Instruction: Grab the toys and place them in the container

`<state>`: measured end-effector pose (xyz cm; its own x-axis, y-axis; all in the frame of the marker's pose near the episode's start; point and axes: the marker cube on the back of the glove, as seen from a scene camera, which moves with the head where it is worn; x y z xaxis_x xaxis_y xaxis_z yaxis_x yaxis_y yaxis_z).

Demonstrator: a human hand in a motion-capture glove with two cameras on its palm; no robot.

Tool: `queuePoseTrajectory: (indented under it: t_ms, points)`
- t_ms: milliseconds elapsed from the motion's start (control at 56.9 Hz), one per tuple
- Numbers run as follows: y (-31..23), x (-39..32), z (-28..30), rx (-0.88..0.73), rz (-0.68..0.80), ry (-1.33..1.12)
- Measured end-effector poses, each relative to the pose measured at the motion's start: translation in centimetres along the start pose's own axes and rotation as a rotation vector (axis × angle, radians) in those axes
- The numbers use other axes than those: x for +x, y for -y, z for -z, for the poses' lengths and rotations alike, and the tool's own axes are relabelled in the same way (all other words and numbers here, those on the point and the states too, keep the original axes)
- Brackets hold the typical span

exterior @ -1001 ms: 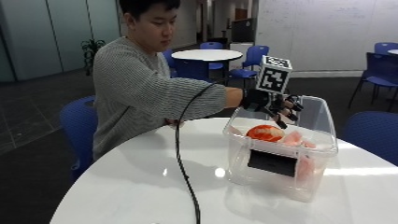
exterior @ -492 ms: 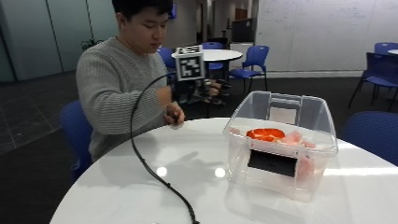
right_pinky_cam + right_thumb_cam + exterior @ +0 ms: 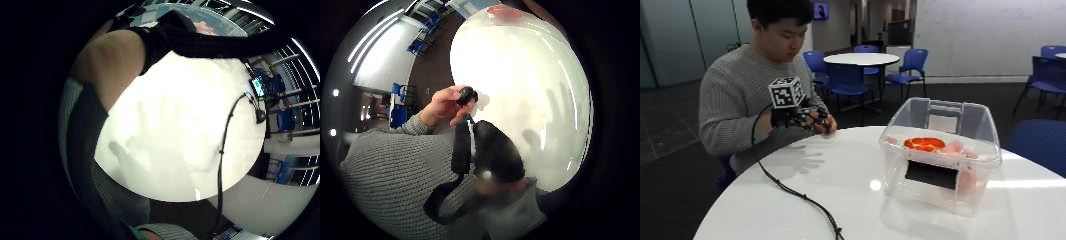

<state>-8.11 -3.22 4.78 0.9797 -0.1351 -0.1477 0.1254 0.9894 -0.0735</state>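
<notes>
We saw the gloved right hand above the bench with its grip relaxed and holding nothing, while the toys lay inside the container.

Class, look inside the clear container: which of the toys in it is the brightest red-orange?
The round red-orange toy lying on top, near the middle of the clear container. The toys around it are pale pink, so it alone stands out by its strong colour.
</notes>
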Motion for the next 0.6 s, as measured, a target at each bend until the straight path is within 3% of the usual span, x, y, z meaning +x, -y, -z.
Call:
queuePoseTrajectory:
  t_ms: [176,334,597]
  points:
    - [-3.9,-0.9,-3.5,0.061,-0.033,-0.065]
    - [-6.8,-0.8,-7.2,-0.020,-0.092,-0.020]
    - [-7.6,0.7,-8.5,-0.032,-0.148,0.014]
